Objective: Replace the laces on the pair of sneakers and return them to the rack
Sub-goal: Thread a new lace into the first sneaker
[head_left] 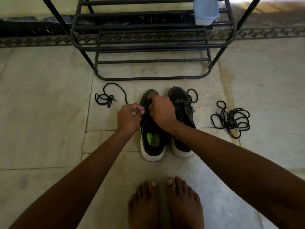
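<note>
Two black sneakers with white soles stand side by side on the floor, toes toward the rack. The left sneaker (152, 142) shows a green insole label. My left hand (129, 117) pinches a black lace end at the eyelets of this shoe. Over its tongue my right hand (162, 109) curls and grips the lace there, hiding the eyelets. The right sneaker (179, 100) carries a loose lace that loops off its toe side. The lace my hands hold trails left to a small tangle (105, 98). A bigger tangle of black laces (231, 119) lies on the floor to the right.
A black metal shoe rack (148, 47) stands just beyond the sneakers, its lower bars bare. A pale blue plastic container (205, 10) sits on an upper shelf at the right. My bare feet (165, 204) are on the stone floor behind the shoes.
</note>
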Action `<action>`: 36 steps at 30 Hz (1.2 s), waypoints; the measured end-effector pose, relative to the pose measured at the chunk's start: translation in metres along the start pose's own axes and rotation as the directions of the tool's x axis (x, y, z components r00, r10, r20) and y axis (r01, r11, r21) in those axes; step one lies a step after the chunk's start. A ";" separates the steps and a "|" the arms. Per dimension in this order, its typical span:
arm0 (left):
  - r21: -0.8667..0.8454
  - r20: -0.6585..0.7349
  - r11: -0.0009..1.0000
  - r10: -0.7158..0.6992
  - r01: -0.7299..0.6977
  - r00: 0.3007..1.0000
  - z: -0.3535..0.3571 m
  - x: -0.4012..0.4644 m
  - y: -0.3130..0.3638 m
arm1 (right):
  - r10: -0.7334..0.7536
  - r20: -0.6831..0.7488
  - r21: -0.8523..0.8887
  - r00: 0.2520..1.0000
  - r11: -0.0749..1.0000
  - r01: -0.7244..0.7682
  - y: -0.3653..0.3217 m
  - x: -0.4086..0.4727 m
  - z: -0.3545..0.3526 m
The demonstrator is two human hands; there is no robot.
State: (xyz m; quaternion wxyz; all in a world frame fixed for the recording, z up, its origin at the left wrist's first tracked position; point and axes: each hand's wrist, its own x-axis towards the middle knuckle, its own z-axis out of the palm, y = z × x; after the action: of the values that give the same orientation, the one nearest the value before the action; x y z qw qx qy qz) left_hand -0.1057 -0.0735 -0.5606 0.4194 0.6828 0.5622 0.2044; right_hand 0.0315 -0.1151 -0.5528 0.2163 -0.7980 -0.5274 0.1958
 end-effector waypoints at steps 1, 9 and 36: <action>-0.013 0.003 1.000 -0.008 0.008 1.000 0.000 0.000 -0.001 | 0.009 0.003 0.023 1.000 1.000 -0.009 0.000 0.000 0.002; -0.090 0.011 0.995 -0.034 0.035 0.999 0.002 0.003 -0.009 | 0.027 0.049 0.171 0.998 0.985 -0.035 0.007 0.003 0.005; -0.203 0.021 0.969 -0.139 0.140 0.990 0.002 0.000 -0.003 | -0.057 -0.101 0.316 0.993 0.945 0.086 0.010 -0.008 0.006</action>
State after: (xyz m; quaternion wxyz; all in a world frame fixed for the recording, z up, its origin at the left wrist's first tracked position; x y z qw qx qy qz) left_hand -0.1062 -0.0742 -0.5640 0.5024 0.5958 0.5834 0.2287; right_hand 0.0330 -0.1248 -0.5631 0.3734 -0.7408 -0.5070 0.2341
